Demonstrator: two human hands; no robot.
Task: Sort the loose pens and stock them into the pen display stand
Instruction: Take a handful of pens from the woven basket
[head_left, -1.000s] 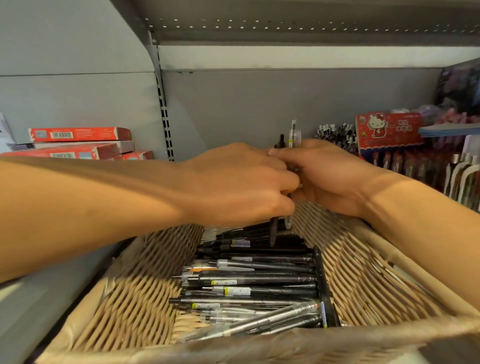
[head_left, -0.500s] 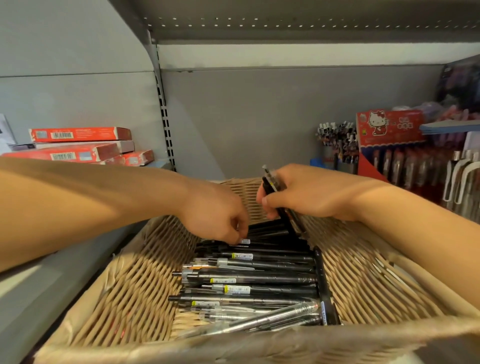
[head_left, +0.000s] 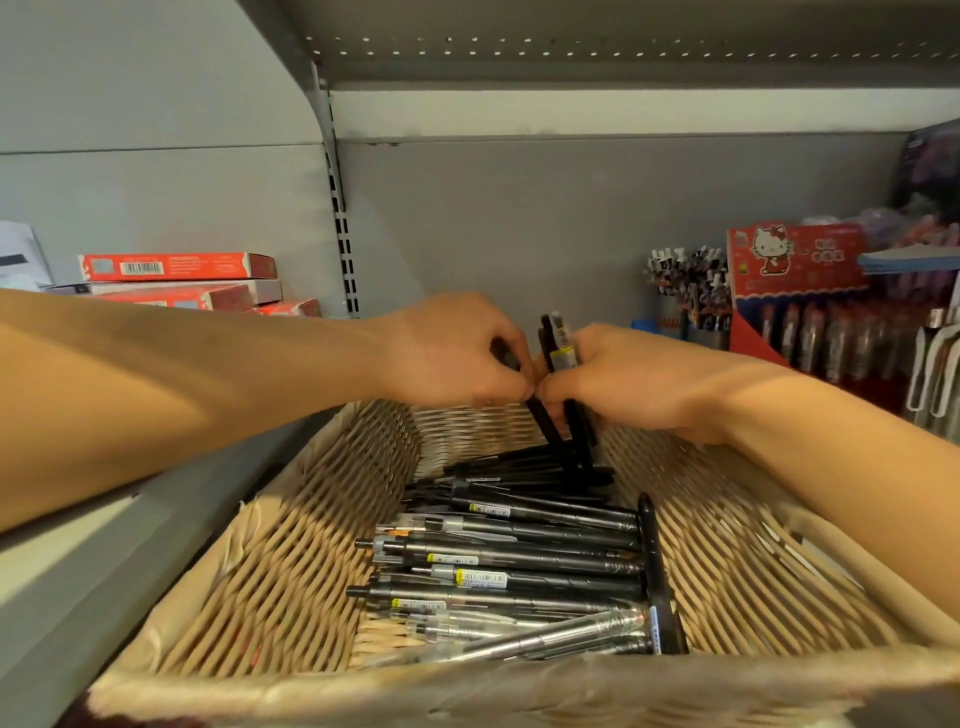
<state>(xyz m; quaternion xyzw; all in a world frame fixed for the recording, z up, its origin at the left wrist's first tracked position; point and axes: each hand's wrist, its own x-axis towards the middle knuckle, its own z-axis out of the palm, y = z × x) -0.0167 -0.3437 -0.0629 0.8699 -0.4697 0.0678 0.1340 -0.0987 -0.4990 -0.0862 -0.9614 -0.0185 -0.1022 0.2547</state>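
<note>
Both hands have risen from the heap and met again above the far end of the basket; half a second ago the left one was down among the pens and the two were apart.

Grey metal shelving fills the background, with a perforated shelf overhead. A wicker basket takes up the lower half of the view, its near rim blurred at the bottom edge. Inside it lies a heap of loose pens, mostly black and clear barrels laid crosswise with small yellow and white labels, and one black pen lying along their right-hand ends.

On the right of the shelf stands a red cartoon-cat display box with packaged pens below it, and just left of it a cup of patterned pens. Far left, red flat boxes are stacked.

The left hand has its fingers curled, pinching a dark pen that slants down toward the heap. The right hand is clamped round a small upright bundle of pens, their tops sticking out above its fist and the lower ends showing beneath. Thumb tips of the two hands touch over the basket's far end.
</note>
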